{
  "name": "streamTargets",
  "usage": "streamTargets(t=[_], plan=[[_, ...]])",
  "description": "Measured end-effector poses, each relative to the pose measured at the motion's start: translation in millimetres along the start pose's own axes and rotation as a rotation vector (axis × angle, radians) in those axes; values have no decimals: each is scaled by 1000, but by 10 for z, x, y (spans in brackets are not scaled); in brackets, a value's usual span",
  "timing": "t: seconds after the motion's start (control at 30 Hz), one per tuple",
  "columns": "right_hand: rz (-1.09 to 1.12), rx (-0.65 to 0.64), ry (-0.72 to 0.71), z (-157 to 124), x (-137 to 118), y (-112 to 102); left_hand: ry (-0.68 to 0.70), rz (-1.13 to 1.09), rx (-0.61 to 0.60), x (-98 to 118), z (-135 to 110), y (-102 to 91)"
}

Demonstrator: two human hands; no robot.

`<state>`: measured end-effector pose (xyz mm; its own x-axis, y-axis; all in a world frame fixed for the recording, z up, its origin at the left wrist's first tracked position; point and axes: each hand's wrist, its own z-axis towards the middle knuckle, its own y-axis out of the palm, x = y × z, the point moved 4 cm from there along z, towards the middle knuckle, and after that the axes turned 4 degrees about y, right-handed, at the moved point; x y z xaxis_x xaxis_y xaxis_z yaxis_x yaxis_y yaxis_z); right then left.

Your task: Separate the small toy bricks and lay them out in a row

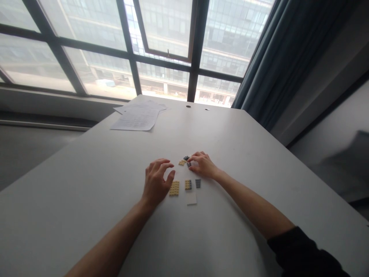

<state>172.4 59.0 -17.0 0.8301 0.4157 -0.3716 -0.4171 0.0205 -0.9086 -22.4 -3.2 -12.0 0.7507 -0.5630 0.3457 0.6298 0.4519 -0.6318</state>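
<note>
My left hand (158,179) is over the table with its thumb and fingers apart and nothing between them. Just beside it lies a block of yellow toy bricks (174,189), partly hidden by the hand. My right hand (203,164) has its thumb and index finger around a small grey toy brick (189,164). Close to those fingertips are a few loose yellow bricks (182,162) and a black studded brick (186,158). Nearer to me sit a yellow-and-grey brick block (188,184), a grey brick block (198,183) and a flat white square (191,198).
The white table (86,192) reaches to a large window. Printed papers (137,117) lie at its far left, and a round cable hole (188,106) is near the far edge. A dark blue curtain (273,57) hangs at the right.
</note>
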Motion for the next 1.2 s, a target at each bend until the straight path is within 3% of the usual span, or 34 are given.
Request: streamTargets(t=[0.37,1.2], plan=[[-3,36,-6,-29,60,14,-6,-8,4,0,4,1],[12,-27,-41,83,-12,46,10,4,0,-1,-3,3]])
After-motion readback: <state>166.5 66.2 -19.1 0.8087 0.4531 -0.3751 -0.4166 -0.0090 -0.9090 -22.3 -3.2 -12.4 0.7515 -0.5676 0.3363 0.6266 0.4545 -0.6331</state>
